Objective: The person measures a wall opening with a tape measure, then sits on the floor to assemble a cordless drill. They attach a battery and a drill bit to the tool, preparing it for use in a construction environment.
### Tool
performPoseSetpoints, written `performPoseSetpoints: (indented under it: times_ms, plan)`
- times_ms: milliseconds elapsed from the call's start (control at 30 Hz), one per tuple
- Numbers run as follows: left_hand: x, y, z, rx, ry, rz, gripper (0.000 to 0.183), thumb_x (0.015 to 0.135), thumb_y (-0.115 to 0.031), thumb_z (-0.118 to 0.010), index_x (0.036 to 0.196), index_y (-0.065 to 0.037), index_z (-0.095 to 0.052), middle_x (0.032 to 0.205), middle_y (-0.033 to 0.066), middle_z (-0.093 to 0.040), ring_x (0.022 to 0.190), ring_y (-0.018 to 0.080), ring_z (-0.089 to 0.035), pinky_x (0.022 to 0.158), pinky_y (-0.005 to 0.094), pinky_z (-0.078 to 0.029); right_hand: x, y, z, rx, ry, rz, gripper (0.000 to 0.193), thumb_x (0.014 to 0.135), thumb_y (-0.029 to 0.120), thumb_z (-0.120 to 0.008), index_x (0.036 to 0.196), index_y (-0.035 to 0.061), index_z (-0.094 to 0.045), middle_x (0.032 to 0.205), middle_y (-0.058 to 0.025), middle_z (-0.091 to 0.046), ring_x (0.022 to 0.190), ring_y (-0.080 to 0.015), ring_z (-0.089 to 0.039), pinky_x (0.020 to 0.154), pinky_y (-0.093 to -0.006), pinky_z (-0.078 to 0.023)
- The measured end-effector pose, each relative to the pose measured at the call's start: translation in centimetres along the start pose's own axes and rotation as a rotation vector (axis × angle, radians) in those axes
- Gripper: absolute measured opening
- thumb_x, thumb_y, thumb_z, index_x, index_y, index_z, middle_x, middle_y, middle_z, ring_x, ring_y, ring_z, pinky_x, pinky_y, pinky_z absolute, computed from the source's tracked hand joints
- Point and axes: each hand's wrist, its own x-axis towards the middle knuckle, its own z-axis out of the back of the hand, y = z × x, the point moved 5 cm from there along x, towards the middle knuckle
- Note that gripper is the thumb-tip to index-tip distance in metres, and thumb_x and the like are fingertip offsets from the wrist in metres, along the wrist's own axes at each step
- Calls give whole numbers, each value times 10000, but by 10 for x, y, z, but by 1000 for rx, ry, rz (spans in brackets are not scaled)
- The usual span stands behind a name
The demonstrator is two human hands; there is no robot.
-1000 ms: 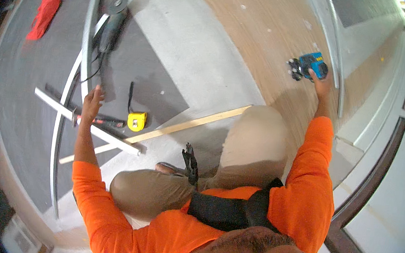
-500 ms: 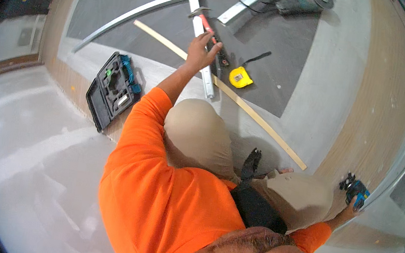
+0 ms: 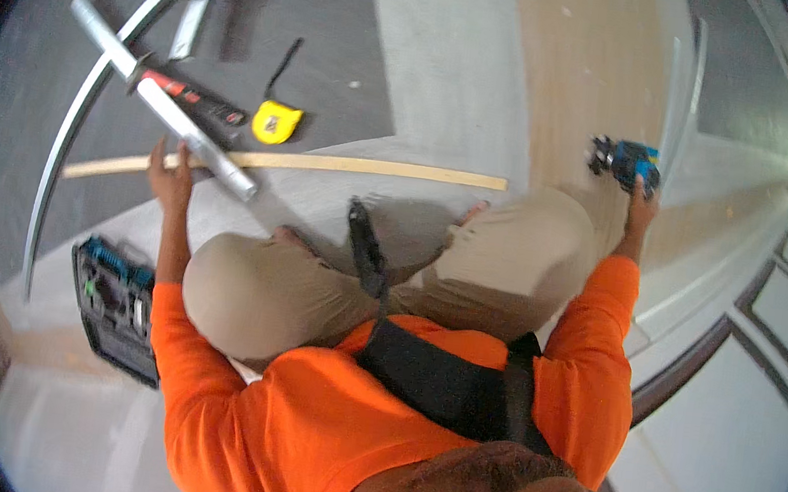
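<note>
My left hand (image 3: 170, 180) is low beside a pale wooden strip (image 3: 354, 166) and a short silver metal channel (image 3: 197, 138). Its fingers are spread and hold nothing; whether the fingertips touch the strip is hard to tell. A hammer (image 3: 192, 97) with a red and black handle lies along the channel, its head across it. Just right of the hammer rests a yellow tape measure (image 3: 276, 123) with a black strap. Out to the right, my right hand (image 3: 642, 206) grips a compact blue-and-black device (image 3: 625, 163), whose exact kind is unclear, above the tan floor band.
An open black tool case (image 3: 114, 311) with blue and green items lies by my left arm. A long curved-looking metal track (image 3: 66, 136) and another channel (image 3: 200, 5) lie farther off. Dark-framed white panels (image 3: 724, 420) stand at the right.
The view has swung to the right. My left hand has drawn back from the hammer handle toward the wooden strip. My right hand still holds the blue-and-black device.
</note>
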Motion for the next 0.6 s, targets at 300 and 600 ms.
performPoseSetpoints:
  times_ms: [300, 600]
  plan:
    - [-26, 14, 29, 93, 69, 197, 607, 925, -450, -641, 1300, 23, -580, 1294, 264, -575, 1211, 394, -546, 1022, 446, -429, -2, -10, -12, 156, 30, -185, 544, 909, 319, -712, 1316, 12, -523, 1166, -127, -627, 1023, -213, -612, 872, -358, -508]
    - [-62, 58, 43, 125, -128, 357, 579, 851, -461, -694, 1219, -18, -630, 1261, 231, -609, 1214, 384, -545, 1048, 460, -412, 6, 32, 0, -223, -300, 335, 674, 869, 454, -687, 1297, -45, -538, 1188, -256, -621, 1104, -386, -591, 947, -464, -474]
